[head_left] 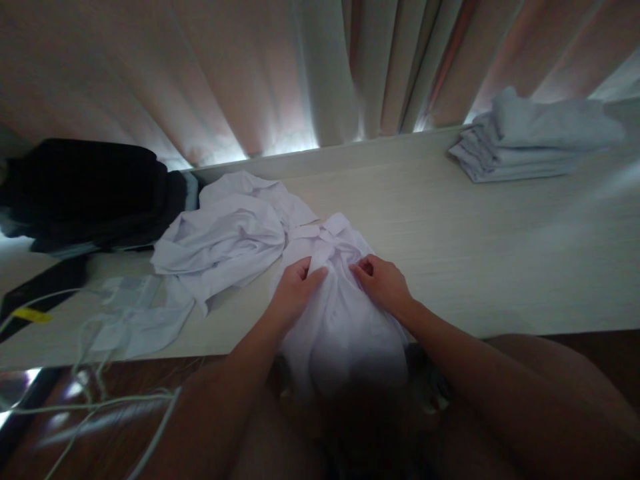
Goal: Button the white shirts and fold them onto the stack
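White shirt [340, 313] lies at the near edge of the pale wooden table [450, 227], its collar end pointing away toward the curtain and its lower part hanging off the edge toward the person. Both hands rest on its upper front. The left hand [295, 293] has its fingers curled in, pinching a fold of the cloth near the collar; the right hand [383, 283] mirrors it just beside, fingers bent and gripping the fabric on the other side of the placket. Held like this, with the two hands close together on either side of the middle line, the front edges look to be drawn toward each other (whether a button sits between the fingertips is too dim to tell).

Just to the left, touching the first garment at the collar, a second crumpled white shirt [225, 233] lies in a loose heap, one sleeve trailing toward the table edge. That makes two loose white shirts. Further left sits one dark pile of clothing [85, 193] against the back of the table. On the far right, well apart, one neat stack of folded pale garments [530, 140] holds about four layers. White cables [100, 393] dangle off the near left corner. Heavy curtains [250, 73] hang behind, light leaking under them.
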Available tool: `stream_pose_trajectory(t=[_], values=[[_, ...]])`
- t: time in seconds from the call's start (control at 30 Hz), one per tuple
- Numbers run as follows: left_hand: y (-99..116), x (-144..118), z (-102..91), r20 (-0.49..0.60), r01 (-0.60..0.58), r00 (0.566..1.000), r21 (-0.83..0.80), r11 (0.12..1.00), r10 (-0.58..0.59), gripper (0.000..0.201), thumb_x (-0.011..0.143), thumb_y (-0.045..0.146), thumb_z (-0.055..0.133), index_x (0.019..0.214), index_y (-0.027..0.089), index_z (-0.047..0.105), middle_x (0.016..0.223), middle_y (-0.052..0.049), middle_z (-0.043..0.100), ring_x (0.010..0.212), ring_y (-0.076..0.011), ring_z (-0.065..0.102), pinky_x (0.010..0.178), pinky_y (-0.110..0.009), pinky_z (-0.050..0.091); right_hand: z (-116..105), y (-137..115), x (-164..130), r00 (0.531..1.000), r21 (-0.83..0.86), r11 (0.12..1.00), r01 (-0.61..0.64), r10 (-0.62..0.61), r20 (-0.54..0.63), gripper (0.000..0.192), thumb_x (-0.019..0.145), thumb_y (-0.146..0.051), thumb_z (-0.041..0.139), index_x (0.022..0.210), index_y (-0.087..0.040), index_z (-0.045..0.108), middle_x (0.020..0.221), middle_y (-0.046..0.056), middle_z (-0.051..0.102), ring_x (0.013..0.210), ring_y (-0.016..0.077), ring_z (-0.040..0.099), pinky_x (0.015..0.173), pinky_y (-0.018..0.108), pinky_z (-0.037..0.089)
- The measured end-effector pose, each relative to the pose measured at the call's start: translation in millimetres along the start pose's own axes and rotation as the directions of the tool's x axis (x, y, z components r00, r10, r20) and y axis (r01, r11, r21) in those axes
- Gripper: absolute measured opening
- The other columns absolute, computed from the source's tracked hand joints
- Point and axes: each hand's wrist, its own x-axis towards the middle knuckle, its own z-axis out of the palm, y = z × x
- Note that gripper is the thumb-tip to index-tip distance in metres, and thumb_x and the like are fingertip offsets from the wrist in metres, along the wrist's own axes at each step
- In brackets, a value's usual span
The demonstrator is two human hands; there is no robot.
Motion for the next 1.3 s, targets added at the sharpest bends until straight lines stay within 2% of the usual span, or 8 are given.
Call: stream_pose_trajectory(t=[0.1, 0.27, 0.4, 0.5, 0.67, 0.87, 1.03, 1.3], values=[[3, 0, 9.4, 0.015, -0.01, 1.0, 0.021, 1.0, 0.009, 0.029, 0.084, 0.042, 0.059, 0.089, 0.016, 0.071, 0.081, -0.001, 0.069, 0.076, -0.0175, 0.061, 0.064, -0.024, 0.046, 4, 0, 4, 1.0, -0.025, 0.999, -0.027, 0.027, -0.009, 0.033, 0.088, -0.054, 0.056, 0.08, -0.024, 0.065, 0.075, 0.002, 0.07, 0.067, 0.0179, 0.059, 0.056, 0.027, 0.029], [2, 4, 19.2, 0.03, 0.031, 0.999, 0.008, 0.999, -0.031, 0.029, 0.084, 0.04, 0.058, 0.09, 0.015, 0.072, 0.082, -0.002, 0.072, 0.078, -0.0184, 0.063, 0.066, -0.025, 0.046, 7, 2, 8, 0.998, -0.044, 0.998, -0.044, 0.042, -0.042, 0.017, 0.085, -0.035, 0.056, 0.08, -0.023, 0.066, 0.076, 0.003, 0.07, 0.067, 0.0177, 0.058, 0.056, 0.027, 0.029], [5, 6, 21.9, 0.001, 0.071, 0.997, -0.02, 0.997, -0.071, 0.028, 0.084, 0.037, 0.059, 0.093, 0.015, 0.072, 0.088, -0.003, 0.073, 0.082, -0.0186, 0.064, 0.068, -0.025, 0.047, -4, 0, 7, 0.993, 0.146, 0.987, 0.062, -0.046, -0.109, 0.012, 0.081, -0.026, 0.055, 0.075, -0.02, 0.063, 0.077, 0.004, 0.067, 0.071, 0.0167, 0.058, 0.062, 0.027, 0.038], [8, 6, 22.1, -0.016, 0.058, 0.998, -0.008, 0.998, -0.058, 0.028, 0.083, 0.038, 0.059, 0.093, 0.015, 0.073, 0.088, -0.003, 0.074, 0.082, -0.0187, 0.064, 0.067, -0.025, 0.046, -16, -6, 0, 0.978, 0.387, 0.906, 0.173, -0.112, -0.174, 0.012, 0.081, -0.027, 0.057, 0.077, -0.018, 0.063, 0.082, 0.005, 0.066, 0.076, 0.0176, 0.06, 0.067, 0.028, 0.044], [9, 4, 23.2, 0.018, 0.035, 0.999, -0.016, 0.999, -0.034, 0.03, 0.084, 0.039, 0.058, 0.094, 0.014, 0.073, 0.087, -0.003, 0.074, 0.081, -0.0194, 0.064, 0.066, -0.025, 0.046, -22, -13, -17, 0.997, 0.727, 0.685, 0.046, -0.081, 0.014, 0.019, 0.083, -0.036, 0.063, 0.078, -0.018, 0.066, 0.071, 0.001, 0.064, 0.064, 0.0148, 0.056, 0.062, 0.027, 0.045], [7, 3, 27.5, 0.094, 0.013, 0.995, 0.014, 1.0, -0.014, 0.027, 0.082, 0.038, 0.06, 0.085, 0.014, 0.072, 0.084, -0.003, 0.072, 0.08, -0.0189, 0.063, 0.067, -0.025, 0.046, -16, -13, -26, 0.988, 0.831, 0.547, -0.104, -0.039, 0.15, 0.024, 0.083, -0.042, 0.066, 0.08, -0.018, 0.07, 0.07, 0.0, 0.063, 0.061, 0.0127, 0.052, 0.056, 0.024, 0.04], [8, 2, 27.2, 0.093, 0.014, 0.996, 0.008, 1.0, -0.015, 0.026, 0.081, 0.039, 0.06, 0.083, 0.015, 0.072, 0.081, -0.002, 0.071, 0.077, -0.0177, 0.061, 0.065, -0.025, 0.045, -18, -15, -29, 0.987, 0.843, 0.526, -0.118, -0.03, 0.157, 0.024, 0.082, -0.041, 0.067, 0.081, -0.018, 0.071, 0.072, 0.001, 0.065, 0.063, 0.013, 0.054, 0.059, 0.025, 0.042], [4, 3, 26.4, 0.103, -0.001, 0.995, -0.02, 1.0, 0.003, 0.026, 0.081, 0.039, 0.062, 0.077, 0.016, 0.07, 0.073, 0.0, 0.067, 0.072, -0.0161, 0.058, 0.06, -0.023, 0.043, -19, -14, -29, 0.994, 0.796, 0.604, -0.028, -0.066, 0.085, 0.02, 0.082, -0.038, 0.068, 0.082, -0.019, 0.072, 0.079, 0.003, 0.071, 0.071, 0.0161, 0.062, 0.066, 0.027, 0.047]])
